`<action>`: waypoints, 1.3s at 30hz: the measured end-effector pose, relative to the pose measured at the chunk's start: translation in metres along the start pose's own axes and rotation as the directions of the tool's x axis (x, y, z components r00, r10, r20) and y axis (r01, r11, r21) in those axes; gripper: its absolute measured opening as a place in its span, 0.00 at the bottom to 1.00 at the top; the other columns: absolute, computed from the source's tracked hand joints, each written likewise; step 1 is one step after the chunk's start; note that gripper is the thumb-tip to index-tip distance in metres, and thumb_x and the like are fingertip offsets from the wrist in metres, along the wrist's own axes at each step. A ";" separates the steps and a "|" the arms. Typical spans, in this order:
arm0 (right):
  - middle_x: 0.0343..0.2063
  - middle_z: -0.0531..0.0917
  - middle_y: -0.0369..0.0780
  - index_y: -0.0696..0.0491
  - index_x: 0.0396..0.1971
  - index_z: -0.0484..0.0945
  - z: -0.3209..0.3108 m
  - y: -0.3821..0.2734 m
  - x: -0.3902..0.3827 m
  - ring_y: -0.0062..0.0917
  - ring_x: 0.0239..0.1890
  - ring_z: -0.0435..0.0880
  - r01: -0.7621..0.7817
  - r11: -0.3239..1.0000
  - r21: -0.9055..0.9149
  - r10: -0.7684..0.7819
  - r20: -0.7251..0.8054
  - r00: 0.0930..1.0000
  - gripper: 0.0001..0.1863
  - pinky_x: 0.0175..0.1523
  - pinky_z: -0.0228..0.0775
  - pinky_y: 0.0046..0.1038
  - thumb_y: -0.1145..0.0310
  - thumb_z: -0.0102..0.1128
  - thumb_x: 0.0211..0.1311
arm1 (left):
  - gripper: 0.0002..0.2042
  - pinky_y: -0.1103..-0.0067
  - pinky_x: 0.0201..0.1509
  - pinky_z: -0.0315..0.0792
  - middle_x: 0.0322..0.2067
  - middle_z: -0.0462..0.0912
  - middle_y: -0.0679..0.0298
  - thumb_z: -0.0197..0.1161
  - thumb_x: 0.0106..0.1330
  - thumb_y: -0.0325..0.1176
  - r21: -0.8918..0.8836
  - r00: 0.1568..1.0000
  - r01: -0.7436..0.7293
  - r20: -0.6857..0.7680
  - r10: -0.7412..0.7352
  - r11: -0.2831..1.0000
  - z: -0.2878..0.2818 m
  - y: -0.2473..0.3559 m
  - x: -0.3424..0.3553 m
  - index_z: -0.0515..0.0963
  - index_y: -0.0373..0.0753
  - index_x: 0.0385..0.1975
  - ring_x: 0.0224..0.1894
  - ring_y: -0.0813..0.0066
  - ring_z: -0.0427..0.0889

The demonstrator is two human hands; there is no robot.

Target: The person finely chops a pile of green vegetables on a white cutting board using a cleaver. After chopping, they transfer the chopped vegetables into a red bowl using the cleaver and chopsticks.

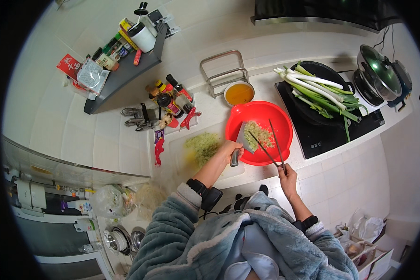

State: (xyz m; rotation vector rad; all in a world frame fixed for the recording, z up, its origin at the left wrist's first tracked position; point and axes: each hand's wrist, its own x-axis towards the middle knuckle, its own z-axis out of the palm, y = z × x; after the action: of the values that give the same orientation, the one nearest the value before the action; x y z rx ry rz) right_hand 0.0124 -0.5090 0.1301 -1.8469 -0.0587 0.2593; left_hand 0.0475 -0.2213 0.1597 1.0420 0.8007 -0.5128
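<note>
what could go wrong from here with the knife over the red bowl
The knife in the left hand crosses the rim of the red bowl, so chopped greens might spill outside it. The chopsticks in the right hand reach in close to the knife and could knock against it. The small bowl of orange liquid sits right behind; if the red bowl gets nudged, it might slosh.

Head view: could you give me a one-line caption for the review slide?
Left hand holding a knife, right hand chopsticks, over a red bowl of chopped pale-green vegetable.
</note>
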 end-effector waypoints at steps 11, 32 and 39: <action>0.15 0.75 0.49 0.57 0.26 0.75 0.017 0.016 0.023 0.42 0.18 0.73 0.112 0.974 -0.197 -0.109 0.025 0.994 0.08 0.26 0.64 0.37 0.68 0.57 0.60 | 0.09 0.78 0.21 0.73 0.21 0.74 0.62 0.55 0.67 0.32 -0.094 0.996 0.070 0.065 -0.064 0.993 0.000 0.004 -0.021 0.71 0.34 0.28 0.20 0.74 0.75; 0.13 0.69 0.32 0.58 0.30 0.76 -0.003 -0.018 -0.004 0.14 0.18 0.65 -0.017 0.994 0.104 0.002 0.140 0.990 0.06 0.25 0.59 0.21 0.71 0.56 0.63 | 0.08 0.79 0.23 0.73 0.23 0.75 0.62 0.54 0.67 0.31 -0.119 0.988 0.040 0.152 -0.022 0.992 -0.012 0.020 -0.030 0.69 0.34 0.30 0.21 0.74 0.75; 0.13 0.72 0.45 0.59 0.27 0.73 0.008 0.001 0.030 0.34 0.16 0.72 0.113 0.984 -0.137 -0.112 0.017 0.994 0.08 0.24 0.62 0.33 0.71 0.56 0.61 | 0.07 0.79 0.23 0.73 0.24 0.75 0.62 0.53 0.67 0.30 -0.016 0.973 0.118 0.199 -0.113 0.993 -0.006 0.024 -0.044 0.70 0.33 0.31 0.23 0.75 0.75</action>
State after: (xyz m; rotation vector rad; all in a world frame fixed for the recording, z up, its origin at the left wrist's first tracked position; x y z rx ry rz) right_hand 0.0397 -0.4964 0.1229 -1.9718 -0.1913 0.1887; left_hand 0.0352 -0.2051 0.2057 0.9066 0.6921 -0.6921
